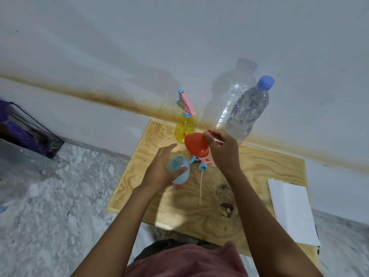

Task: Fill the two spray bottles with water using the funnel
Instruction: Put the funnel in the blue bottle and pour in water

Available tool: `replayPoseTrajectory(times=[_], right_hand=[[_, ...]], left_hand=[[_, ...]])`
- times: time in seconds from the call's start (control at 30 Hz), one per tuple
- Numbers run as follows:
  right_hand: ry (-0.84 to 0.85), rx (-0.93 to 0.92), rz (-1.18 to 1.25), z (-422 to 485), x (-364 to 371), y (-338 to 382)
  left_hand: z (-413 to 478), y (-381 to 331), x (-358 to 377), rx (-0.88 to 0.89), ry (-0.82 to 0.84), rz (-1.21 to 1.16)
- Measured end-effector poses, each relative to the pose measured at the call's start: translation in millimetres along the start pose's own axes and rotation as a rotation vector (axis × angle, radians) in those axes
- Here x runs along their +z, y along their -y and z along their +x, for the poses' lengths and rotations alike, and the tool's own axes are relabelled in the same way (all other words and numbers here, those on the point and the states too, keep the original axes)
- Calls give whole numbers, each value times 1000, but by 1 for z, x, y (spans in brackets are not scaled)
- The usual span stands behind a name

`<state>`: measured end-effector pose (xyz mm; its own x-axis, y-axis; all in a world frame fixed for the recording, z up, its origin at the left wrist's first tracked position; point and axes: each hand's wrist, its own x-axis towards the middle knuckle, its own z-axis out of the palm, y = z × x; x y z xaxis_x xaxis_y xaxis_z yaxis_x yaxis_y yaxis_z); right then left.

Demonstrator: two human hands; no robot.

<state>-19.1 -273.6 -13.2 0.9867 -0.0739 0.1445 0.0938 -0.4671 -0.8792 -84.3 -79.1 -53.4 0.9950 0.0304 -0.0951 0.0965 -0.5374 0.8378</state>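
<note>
while the left hand [159,170] wraps round the blue bottle [179,177], thumb across its front and the other fingers reaching up behind, that bottle leans to the left over the wooden table [259,176], open neck bare. whether its base touches the wood, cannot tell. over to the right hand [221,150]: thumb and fingertips pinch the rim of the red funnel [194,143], held in the air with its wide mouth tipped towards us, up and to the right of the blue bottle's neck, near it but not in it. just beneath the funnel a loose spray head [202,166] lies flat on the table, its thin tube running back towards the person. at the far edge the yellow bottle [184,127] stands upright, pink and blue sprayer screwed on. beside it to the right, a clear water bottle [246,114] stands with its blue cap on. white paper [289,210] lies along the right edge.
</note>
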Motion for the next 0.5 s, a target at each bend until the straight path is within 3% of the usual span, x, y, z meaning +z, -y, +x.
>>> replayPoseTrajectory(times=[0.27,0.5], right_hand=[[137,154,321,-3,-3,29],[322,348,416,-14,-4,47]], left_hand=[[4,-38,-35,307,-187,-40],[3,-52,-55,334,-255,-76]])
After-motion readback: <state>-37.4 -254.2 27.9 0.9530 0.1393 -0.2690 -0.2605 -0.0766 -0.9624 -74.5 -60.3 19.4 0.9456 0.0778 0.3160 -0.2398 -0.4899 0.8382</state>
